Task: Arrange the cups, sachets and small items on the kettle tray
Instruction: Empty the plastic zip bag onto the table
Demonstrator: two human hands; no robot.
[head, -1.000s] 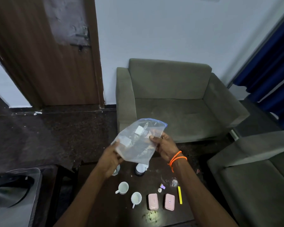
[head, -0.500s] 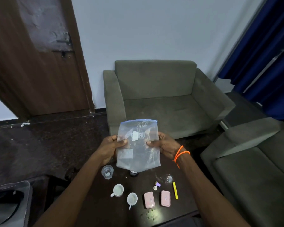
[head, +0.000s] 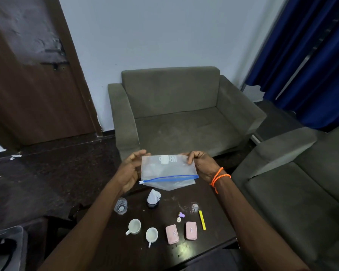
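I hold a clear zip bag (head: 167, 171) with a blue seal above the dark table (head: 219, 227), its blue zip edge turned toward me. My right hand (head: 201, 165) pinches the bag's far right corner. My left hand (head: 130, 171) is at the bag's left edge with the fingers spread; whether it grips is unclear. On the table below lie two white cups (head: 134, 226) (head: 151, 234), two pink sachets (head: 172, 234) (head: 191, 230), a yellow stick sachet (head: 202, 220), a small purple item (head: 181, 214) and a small white item (head: 178, 219).
A clear glass (head: 121, 205) and a dark jar topped with white paper (head: 153, 198) stand further back on the table. A crumpled clear wrapper (head: 192, 207) lies right of them. Grey sofas stand behind the table (head: 176, 114) and to the right (head: 301, 192). A dark object (head: 2, 249) sits at lower left.
The bag has been turned from upright to nearly flat, zip edge now toward me, and lowered. My left hand has loosened at its left side. The view shifted slightly.
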